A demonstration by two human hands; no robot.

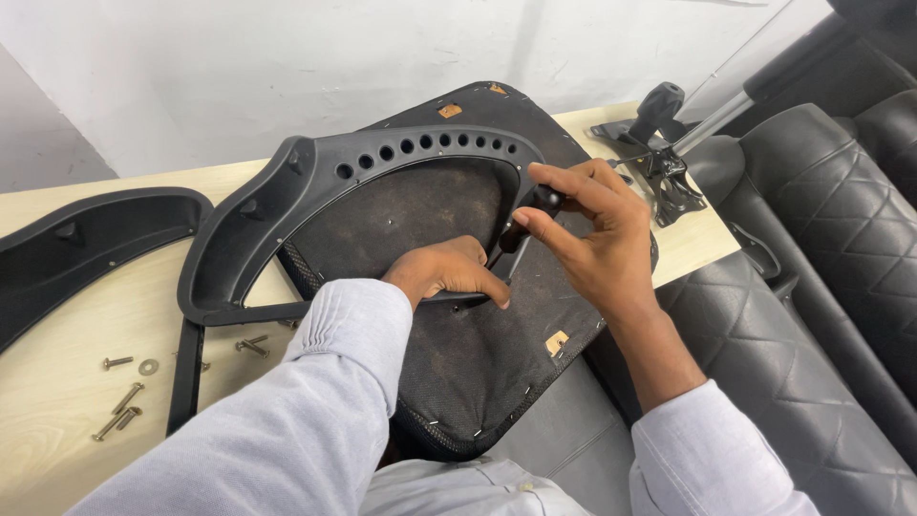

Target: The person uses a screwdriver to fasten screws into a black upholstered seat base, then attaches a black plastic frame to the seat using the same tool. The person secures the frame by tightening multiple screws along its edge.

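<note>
Sleeves of pale grey cloth fill the near edge, and past them the left hand (447, 272) lies curled, knuckles up, pressing down on the lower bar of the black plastic armrest frame (287, 205). Just beside it the right hand (592, 234) pinches the dark handle of a screwdriver (527, 218) between thumb and fingertips, its tip angled down toward the frame. The frame rests on the upturned chair seat (497, 354), whose fabric-covered underside overhangs the wooden table (57, 420). The frame looks stiff and light, easiest to steady by its bar; the seat seems heavier and could tip off the edge. Loose bolts (119, 411) lie to the left, apt to roll. Farther off sits the chair's metal tilt mechanism (659, 158).
</note>
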